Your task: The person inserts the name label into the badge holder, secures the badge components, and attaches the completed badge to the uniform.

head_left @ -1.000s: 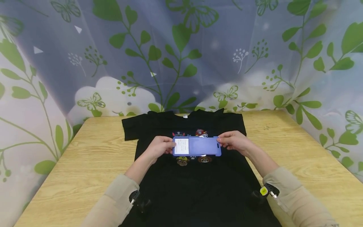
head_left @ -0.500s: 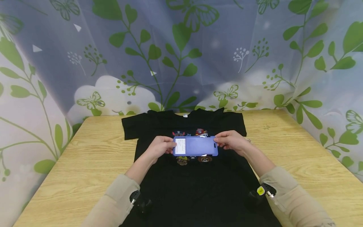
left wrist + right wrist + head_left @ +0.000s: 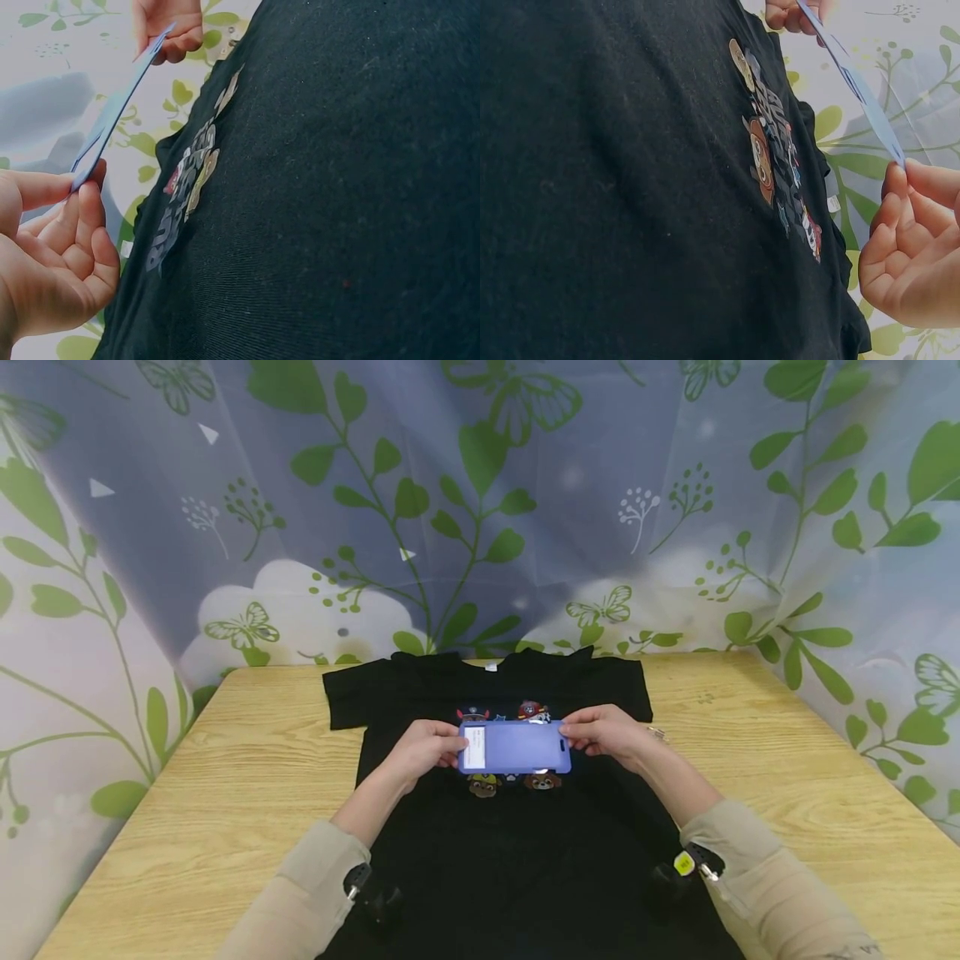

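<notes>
Your left hand (image 3: pixel 422 750) and right hand (image 3: pixel 611 733) pinch the purple holder (image 3: pixel 525 747), fingers (image 3: pixel 90 206) closed, over the shirt (image 3: pixel 502 852) reaching the counter's (image 3: pixel 255 760) far edge; less white card (image 3: pixel 475 750) shows than before.

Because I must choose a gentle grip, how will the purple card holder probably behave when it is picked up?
Probably stiff: the purple card holder looks nearly straight between the left hand and the right hand. Likely light, since each hand only pinches one end. Being thin and flat, it seems unlikely to roll.
</notes>
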`<state>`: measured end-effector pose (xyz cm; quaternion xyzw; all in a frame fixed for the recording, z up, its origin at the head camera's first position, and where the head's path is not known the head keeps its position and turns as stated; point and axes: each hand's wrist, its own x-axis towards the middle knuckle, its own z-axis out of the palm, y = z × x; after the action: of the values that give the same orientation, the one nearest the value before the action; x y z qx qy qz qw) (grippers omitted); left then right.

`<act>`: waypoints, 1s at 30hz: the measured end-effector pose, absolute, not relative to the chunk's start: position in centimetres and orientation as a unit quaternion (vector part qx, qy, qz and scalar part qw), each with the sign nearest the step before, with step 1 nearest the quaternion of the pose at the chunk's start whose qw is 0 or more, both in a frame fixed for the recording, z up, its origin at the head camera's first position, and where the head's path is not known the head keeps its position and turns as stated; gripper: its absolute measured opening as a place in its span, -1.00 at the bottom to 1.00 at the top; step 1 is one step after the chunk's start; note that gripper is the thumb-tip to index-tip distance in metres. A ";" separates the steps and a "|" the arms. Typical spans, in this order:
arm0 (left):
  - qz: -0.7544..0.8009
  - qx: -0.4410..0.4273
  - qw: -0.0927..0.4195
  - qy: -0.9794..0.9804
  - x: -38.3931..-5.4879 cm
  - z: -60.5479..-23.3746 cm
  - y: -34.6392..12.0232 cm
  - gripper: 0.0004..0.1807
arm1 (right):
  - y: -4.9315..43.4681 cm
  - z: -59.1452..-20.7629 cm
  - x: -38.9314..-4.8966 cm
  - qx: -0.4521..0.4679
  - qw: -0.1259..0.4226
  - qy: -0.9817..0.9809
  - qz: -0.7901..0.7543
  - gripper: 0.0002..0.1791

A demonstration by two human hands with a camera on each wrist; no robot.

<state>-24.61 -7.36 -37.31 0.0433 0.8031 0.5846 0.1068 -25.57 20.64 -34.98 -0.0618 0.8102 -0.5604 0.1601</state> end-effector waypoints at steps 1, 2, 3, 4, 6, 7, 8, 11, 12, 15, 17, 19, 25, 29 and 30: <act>0.584 0.043 0.107 0.804 -24.6 -37.3 -7.4 -0.80 | 20.6 -35.0 -25.6 -0.062 0.160 0.811 -0.559 -0.72; 0.583 0.043 0.108 0.804 -24.6 -37.4 -7.4 -0.80 | 20.5 -35.0 -25.6 -0.061 0.160 0.811 -0.559 -0.72; 0.583 0.044 0.108 0.804 -24.6 -37.5 -7.4 -0.81 | 20.5 -35.0 -25.6 -0.061 0.160 0.812 -0.558 -0.72; 0.583 0.044 0.109 0.804 -24.7 -37.5 -7.4 -0.81 | 20.4 -35.1 -25.6 -0.058 0.160 0.812 -0.558 -0.72; 0.583 0.046 0.110 0.803 -24.7 -37.6 -7.4 -0.82 | 20.3 -35.1 -25.6 -0.053 0.161 0.813 -0.557 -0.73; 0.584 0.047 0.110 0.803 -24.7 -37.7 -7.5 -0.82 | 20.3 -35.1 -25.6 -0.053 0.161 0.814 -0.556 -0.72; 0.584 0.050 0.110 0.803 -24.7 -37.7 -7.5 -0.83 | 20.3 -35.1 -25.6 -0.051 0.161 0.813 -0.557 -0.72; 0.584 0.056 0.111 0.802 -24.8 -37.7 -7.6 -0.84 | 20.2 -35.1 -25.5 -0.049 0.161 0.813 -0.557 -0.71; 0.583 0.058 0.111 0.802 -24.8 -37.7 -7.6 -0.84 | 20.1 -35.1 -25.5 -0.048 0.161 0.813 -0.557 -0.71; 0.582 0.060 0.112 0.803 -24.8 -37.5 -7.6 -0.84 | 20.0 -35.2 -25.6 -0.053 0.159 0.813 -0.558 -0.70; 0.582 0.059 0.113 0.803 -24.8 -37.4 -7.6 -0.84 | 19.9 -35.2 -25.6 -0.055 0.157 0.813 -0.558 -0.70; 0.581 0.058 0.113 0.804 -24.7 -37.3 -7.6 -0.84 | 19.8 -35.2 -25.7 -0.058 0.154 0.814 -0.557 -0.70; 0.583 0.058 0.113 0.802 -24.8 -37.3 -7.7 -0.84 | 19.5 -35.0 -25.7 -0.061 0.152 0.815 -0.555 -0.70; 0.587 0.061 0.114 0.799 -24.8 -37.3 -7.7 -0.85 | 19.3 -35.0 -25.7 -0.062 0.152 0.817 -0.553 -0.71; 0.587 0.063 0.114 0.799 -24.8 -37.3 -7.7 -0.85 | 19.3 -35.0 -25.8 -0.062 0.151 0.818 -0.552 -0.71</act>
<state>-24.84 -7.73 -37.33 0.0626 0.7992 0.5868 0.1143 -25.77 19.28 -34.97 -0.0623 0.8178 -0.5520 0.1507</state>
